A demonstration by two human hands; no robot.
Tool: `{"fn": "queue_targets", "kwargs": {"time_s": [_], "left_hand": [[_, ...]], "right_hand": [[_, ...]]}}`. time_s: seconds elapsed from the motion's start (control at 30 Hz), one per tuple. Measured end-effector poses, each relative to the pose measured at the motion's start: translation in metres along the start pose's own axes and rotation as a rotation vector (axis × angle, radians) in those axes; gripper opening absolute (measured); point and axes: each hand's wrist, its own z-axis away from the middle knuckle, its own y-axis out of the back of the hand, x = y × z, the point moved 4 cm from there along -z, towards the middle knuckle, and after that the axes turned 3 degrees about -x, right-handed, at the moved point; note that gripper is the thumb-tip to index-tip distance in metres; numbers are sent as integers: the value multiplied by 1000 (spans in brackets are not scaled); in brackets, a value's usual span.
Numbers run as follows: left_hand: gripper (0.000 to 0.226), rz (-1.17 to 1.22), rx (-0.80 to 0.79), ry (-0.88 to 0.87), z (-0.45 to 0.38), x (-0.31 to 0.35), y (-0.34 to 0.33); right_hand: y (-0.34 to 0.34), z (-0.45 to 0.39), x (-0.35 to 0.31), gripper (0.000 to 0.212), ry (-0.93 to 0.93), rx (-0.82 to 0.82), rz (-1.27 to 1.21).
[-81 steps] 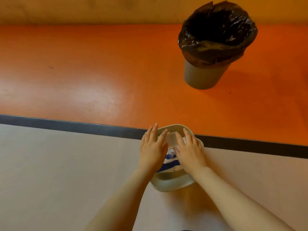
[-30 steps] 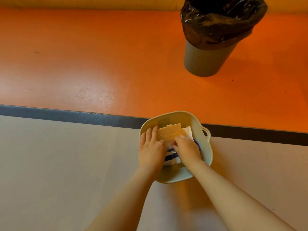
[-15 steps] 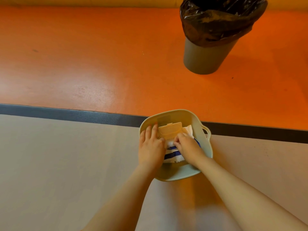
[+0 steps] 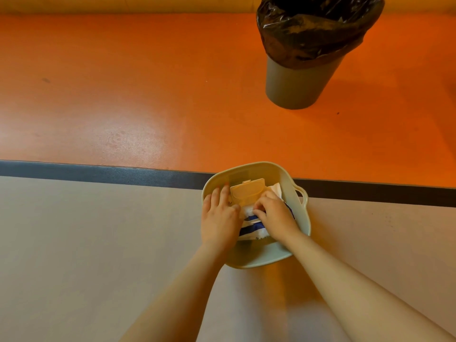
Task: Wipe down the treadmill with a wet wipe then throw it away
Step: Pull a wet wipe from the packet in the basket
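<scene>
A pale green tub (image 4: 269, 259) with a side handle sits on the floor below me. Inside lies a white and blue pack of wet wipes (image 4: 251, 229) with its beige flip lid (image 4: 248, 192) standing open. My left hand (image 4: 219, 215) lies flat on the pack's left side, fingers straight, holding it down. My right hand (image 4: 274, 213) has its fingers curled at the pack's opening, pinching a white wipe (image 4: 276, 188) whose edge shows past the knuckles. No treadmill is in view.
A grey bin (image 4: 301, 82) lined with a black bag (image 4: 318, 28) stands on the orange floor at the far right. A dark stripe (image 4: 98, 172) divides the orange floor from the grey floor (image 4: 86, 255) where the tub sits.
The pack's lid went from shut under both hands to flipped open. My right hand's fingers have curled in at the opening and a white wipe edge shows there.
</scene>
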Motion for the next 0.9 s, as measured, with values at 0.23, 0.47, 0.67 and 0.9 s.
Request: {"fn": "queue_targets", "kwargs": {"time_s": [0.23, 0.47, 0.67, 0.9], "left_hand": [[15, -12, 19, 7, -2, -1, -2], [13, -12, 21, 11, -2, -1, -2], [18, -4, 38, -10, -3, 1, 1], [15, -7, 55, -11, -3, 1, -1]], "right_hand": [[5, -1, -4, 10, 29, 30, 55], [11, 1, 0, 10, -55, 90, -141], [14, 5, 3, 5, -121, 149, -362], [7, 1, 3, 12, -133, 69, -401]]}}
